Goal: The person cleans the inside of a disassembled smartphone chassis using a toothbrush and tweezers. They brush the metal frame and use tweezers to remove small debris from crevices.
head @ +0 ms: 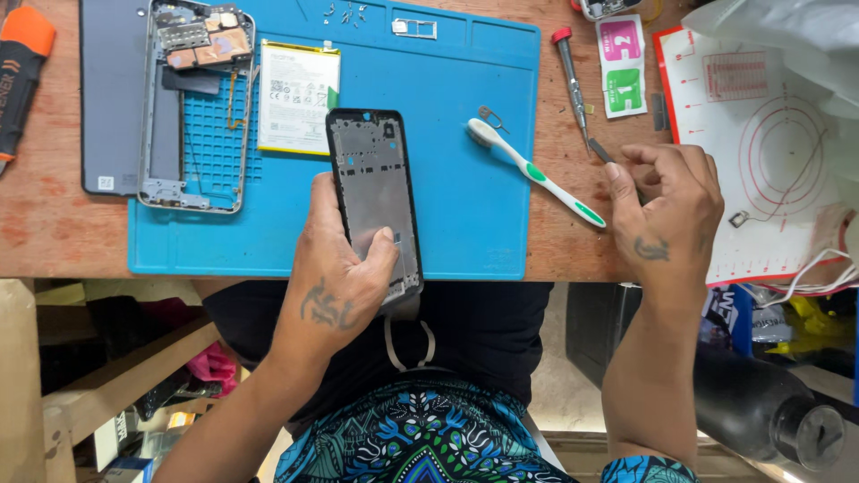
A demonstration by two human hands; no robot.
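Gripping a dark rectangular phone frame (376, 201) by its lower half, the left hand (344, 277) holds it tilted above the near edge of the blue silicone work mat (474, 215), thumb pressed on the frame's inner face and fingers wrapped behind; the right hand (667, 210) rests on the wooden tabletop (555, 241) just right of the mat, its fingers curled around a small thin dark tool (601, 150) whose tip pokes out near the thumb; between the two hands lies a white toothbrush with green accents (532, 170), its head on the mat and its handle reaching toward the right hand; farther back on the mat sit a flat white-and-yellow phone battery (298, 97) and a silver phone chassis with exposed circuit boards (195, 103); a red-capped precision screwdriver (571, 76) lies on the tabletop beyond the right hand.
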